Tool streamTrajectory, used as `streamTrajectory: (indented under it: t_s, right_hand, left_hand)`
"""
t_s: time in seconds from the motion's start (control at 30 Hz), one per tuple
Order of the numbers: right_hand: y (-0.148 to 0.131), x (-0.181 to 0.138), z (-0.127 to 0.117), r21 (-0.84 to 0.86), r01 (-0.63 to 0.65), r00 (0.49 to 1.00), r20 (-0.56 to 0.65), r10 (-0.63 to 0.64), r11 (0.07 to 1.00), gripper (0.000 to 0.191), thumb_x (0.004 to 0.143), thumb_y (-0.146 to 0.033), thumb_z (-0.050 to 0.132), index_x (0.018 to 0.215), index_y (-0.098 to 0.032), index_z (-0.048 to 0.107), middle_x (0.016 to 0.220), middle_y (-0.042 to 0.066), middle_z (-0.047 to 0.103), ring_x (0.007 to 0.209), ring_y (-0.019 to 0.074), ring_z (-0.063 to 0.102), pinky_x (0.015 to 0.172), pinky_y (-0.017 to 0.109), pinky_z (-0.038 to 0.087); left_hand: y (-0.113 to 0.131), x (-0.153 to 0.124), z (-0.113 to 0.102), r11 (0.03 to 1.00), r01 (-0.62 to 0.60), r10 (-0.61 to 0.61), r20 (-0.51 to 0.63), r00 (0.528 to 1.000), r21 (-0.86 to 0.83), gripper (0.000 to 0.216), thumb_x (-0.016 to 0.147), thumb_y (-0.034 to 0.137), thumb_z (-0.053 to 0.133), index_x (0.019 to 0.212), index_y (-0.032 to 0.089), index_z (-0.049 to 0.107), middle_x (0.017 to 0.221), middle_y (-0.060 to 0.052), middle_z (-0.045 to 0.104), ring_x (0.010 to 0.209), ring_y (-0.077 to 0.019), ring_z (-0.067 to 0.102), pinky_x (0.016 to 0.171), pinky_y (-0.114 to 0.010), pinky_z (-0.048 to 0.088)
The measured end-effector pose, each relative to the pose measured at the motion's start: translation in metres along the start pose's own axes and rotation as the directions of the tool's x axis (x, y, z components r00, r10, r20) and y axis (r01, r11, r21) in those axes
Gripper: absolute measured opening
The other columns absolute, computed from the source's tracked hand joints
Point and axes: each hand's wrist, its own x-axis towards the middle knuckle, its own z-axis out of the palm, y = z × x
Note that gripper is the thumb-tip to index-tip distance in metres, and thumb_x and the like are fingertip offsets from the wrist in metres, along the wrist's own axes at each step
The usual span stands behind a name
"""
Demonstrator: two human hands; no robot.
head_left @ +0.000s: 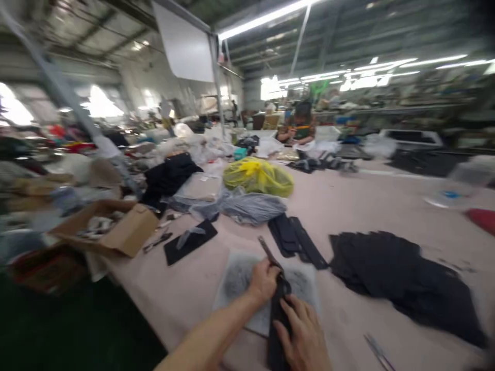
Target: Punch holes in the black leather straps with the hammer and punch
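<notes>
Above a pinkish counter (pixel 340 206), the left hand (pixel 263 281) is gripping a slim dark piece (pixel 267 249), the right hand (pixel 304 330) holding a black strip (pixel 275 344).

Bright overhead tube light (pixel 267 19), glaring left windows (pixel 101 103), blurred, stretched edges

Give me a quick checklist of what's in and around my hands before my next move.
1. Left hand closed on the thin dark item: ok.
2. Right hand touching the black strip: ok; how firmly, cannot tell.
3. Pale board lying under the work: ok, on the pink tabletop.
4. Spread black pieces kept apart from the right hand: ok, off to its right.
5. Slim metal tool in hand: not ok, it lies on the tabletop at lower right.
6. What the thin dark item is: cannot tell, too blurred.
</notes>
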Motion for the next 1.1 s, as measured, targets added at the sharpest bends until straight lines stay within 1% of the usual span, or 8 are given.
streamTrajectory:
  t_s: [0.03,0.1,0.3,0.43,0.67,0.8,0.97,1.1]
  right_hand:
    - [0.007,-0.008,-0.003,-0.039,-0.037,0.999,0.034,0.038,0.999,0.034,0.083,-0.03,0.062,0.118,-0.027,0.062,0.123,0.007,0.06,0.111,0.0303,0.056,0.092,0.048,0.05]
    - [0.011,-0.013,-0.003,-0.066,-0.077,0.992,0.096,0.084,0.995,0.043,0.082,-0.023,0.058,0.125,-0.026,0.058,0.13,0.008,0.057,0.118,0.0317,0.051,0.099,0.05,0.046]
    - [0.003,-0.012,-0.005,-0.032,-0.067,0.982,0.177,0.071,0.997,0.048,0.085,-0.02,0.052,0.133,-0.021,0.052,0.139,0.009,0.05,0.128,0.0303,0.043,0.109,0.054,0.034]
    - [0.009,-0.019,-0.015,-0.029,-0.03,0.96,0.279,0.037,0.999,0.054,0.087,-0.029,0.054,0.139,-0.02,0.046,0.149,0.011,0.04,0.138,0.0311,0.032,0.114,0.057,0.024]
    - [-0.003,-0.036,-0.028,-0.038,0.0,0.87,0.493,0.019,0.999,0.094,0.076,-0.062,0.064,0.151,-0.02,0.027,0.159,0.015,0.013,0.144,0.0401,0.014,0.114,0.064,0.01]
    - [-0.006,-0.029,-0.024,-0.095,-0.02,0.868,0.492,0.064,0.995,0.084,0.082,-0.049,0.062,0.152,-0.019,0.026,0.159,0.014,0.016,0.144,0.0369,0.016,0.115,0.062,0.01]
    - [0.01,0.015,-0.022,-0.104,0.011,0.867,0.496,0.043,0.994,0.07,0.087,-0.039,0.055,0.149,-0.017,0.031,0.158,0.011,0.021,0.145,0.0306,0.018,0.117,0.057,0.01]
    - [0.026,0.037,-0.019,-0.046,0.024,0.873,0.488,0.001,0.999,0.072,0.084,-0.042,0.058,0.147,-0.016,0.035,0.156,0.013,0.026,0.144,0.0303,0.02,0.117,0.058,0.01]
  left_hand:
    - [0.0,-0.001,0.021,0.997,0.018,-0.014,0.051,0.999,-0.075,0.019,0.095,0.028,0.052,0.102,0.013,0.061,0.092,-0.004,0.066,0.076,-0.0143,0.063,0.068,-0.03,0.054]
    - [-0.004,-0.001,0.035,0.983,0.05,-0.035,0.084,0.996,-0.175,0.014,0.092,0.02,0.05,0.088,0.013,0.061,0.073,0.0,0.063,0.064,-0.012,0.059,0.06,-0.024,0.049]
    - [-0.022,-0.017,0.001,0.994,-0.033,0.042,0.082,0.996,-0.106,0.013,0.084,0.019,0.051,0.077,0.016,0.061,0.067,0.001,0.063,0.061,-0.0136,0.056,0.059,-0.023,0.041]
    - [-0.026,-0.033,0.006,0.993,-0.086,0.097,0.141,0.985,-0.082,0.016,0.085,0.019,0.05,0.08,0.015,0.065,0.073,-0.003,0.068,0.068,-0.0159,0.062,0.065,-0.025,0.045]
    - [-0.027,-0.032,0.008,0.992,-0.103,0.115,0.178,0.977,-0.077,0.017,0.084,0.019,0.05,0.083,0.016,0.067,0.078,-0.005,0.071,0.073,-0.0182,0.066,0.069,-0.026,0.049]
    - [-0.025,-0.033,0.005,0.99,-0.103,0.117,0.154,0.981,-0.098,0.018,0.084,0.02,0.05,0.082,0.016,0.067,0.079,-0.006,0.072,0.074,-0.0187,0.067,0.071,-0.027,0.05]
    - [-0.022,-0.032,0.0,0.99,-0.056,0.062,0.045,0.997,-0.127,0.019,0.085,0.024,0.051,0.085,0.015,0.068,0.077,-0.004,0.071,0.071,-0.0185,0.066,0.068,-0.027,0.05]
    - [-0.015,-0.031,-0.002,0.983,-0.073,0.091,0.106,0.99,-0.17,0.019,0.085,0.024,0.052,0.085,0.015,0.069,0.081,-0.005,0.073,0.077,-0.0191,0.067,0.071,-0.028,0.052]
